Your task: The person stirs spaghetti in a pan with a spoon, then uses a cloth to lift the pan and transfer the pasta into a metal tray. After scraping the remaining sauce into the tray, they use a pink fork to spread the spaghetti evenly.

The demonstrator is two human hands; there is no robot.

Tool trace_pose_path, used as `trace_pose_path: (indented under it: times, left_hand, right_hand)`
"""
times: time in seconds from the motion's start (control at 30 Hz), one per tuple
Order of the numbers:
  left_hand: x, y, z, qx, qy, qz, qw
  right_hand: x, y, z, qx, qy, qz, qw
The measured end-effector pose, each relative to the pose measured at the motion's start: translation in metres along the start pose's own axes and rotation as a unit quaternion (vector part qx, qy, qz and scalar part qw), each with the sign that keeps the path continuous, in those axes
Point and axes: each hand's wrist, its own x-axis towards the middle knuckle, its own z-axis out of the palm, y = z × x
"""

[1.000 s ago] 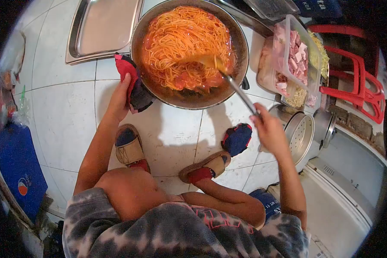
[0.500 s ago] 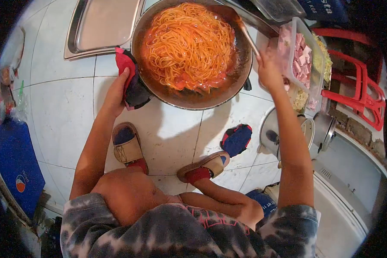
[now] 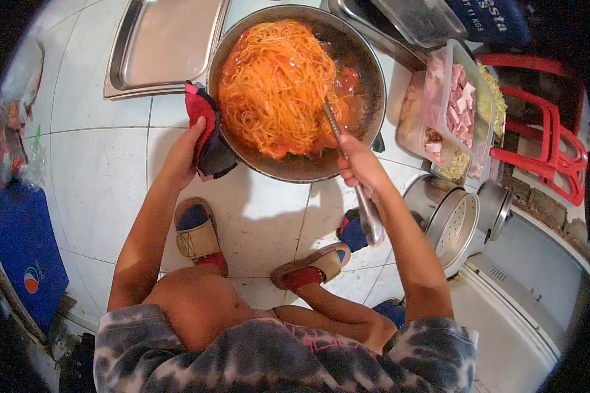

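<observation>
Wok (image 3: 367, 59) on tiled floor (image 3: 98, 177), ahead of person's feet. Spaghetti (image 3: 275, 85) inside, coated orange-red; loose sauce pooled at right side, so mixing judged mostly done, not complete. Left hand (image 3: 180, 154) presses red-and-dark cloth (image 3: 203, 134) against wok rim, fingers closed on cloth. Right hand (image 3: 360, 167) clenched around metal utensil handle (image 3: 367, 209); working end buried in spaghetti. Container of diced ham (image 3: 455, 98) just right of wok, not yet added.
</observation>
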Motion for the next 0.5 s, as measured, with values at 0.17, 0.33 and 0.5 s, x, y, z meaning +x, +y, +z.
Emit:
trace_pose_path:
  times: [0.17, 0.33, 0.5]
  left_hand:
    - [0.001, -0.01, -0.019, -0.035, -0.093, -0.061, 0.993]
    - [0.0, -0.018, -0.009, -0.09, -0.03, -0.007, 0.995]
    - [0.002, -0.02, -0.011, -0.106, -0.024, 0.009, 0.994]
  right_hand:
    - [-0.027, 0.012, 0.008, -0.015, 0.0, -0.031, 0.999]
    - [-0.048, 0.027, -0.003, -0.12, 0.037, -0.083, 0.989]
    - [-0.055, 0.047, -0.012, -0.347, 0.105, -0.26, 0.895]
